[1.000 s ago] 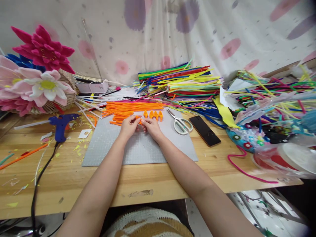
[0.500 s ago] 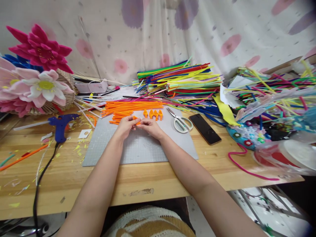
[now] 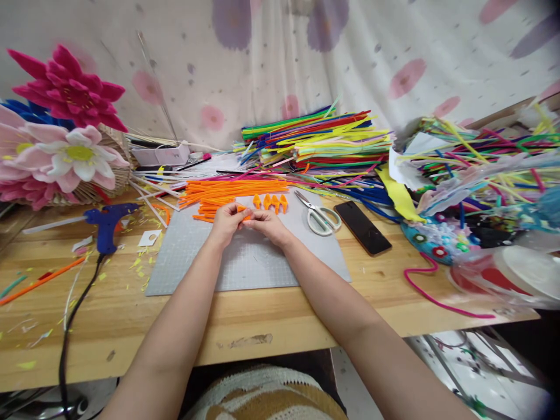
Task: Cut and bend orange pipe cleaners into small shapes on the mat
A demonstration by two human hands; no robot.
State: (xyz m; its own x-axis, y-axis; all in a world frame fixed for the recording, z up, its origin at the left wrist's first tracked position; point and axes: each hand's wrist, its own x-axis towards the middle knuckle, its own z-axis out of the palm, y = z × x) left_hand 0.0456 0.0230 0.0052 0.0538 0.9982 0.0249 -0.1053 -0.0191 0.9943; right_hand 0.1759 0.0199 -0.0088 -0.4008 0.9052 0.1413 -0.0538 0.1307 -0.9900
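Thumb and fingers of our left hand (image 3: 225, 226) hold a narrow pinch on a small orange piece (image 3: 241, 208), and our right hand (image 3: 268, 226) pinches it from the opposite side, above the gray mat (image 3: 258, 268). Our fingers hide its exact shape. To handle it neatly, we'd best keep both pinches close, steady it with one hand and press gently with the other so nothing kinks. Just beyond, folded orange pieces (image 3: 275, 202) sit near for comparison; orange strips (image 3: 234, 188) lie behind our left hand, scissors (image 3: 318, 213) to our right.
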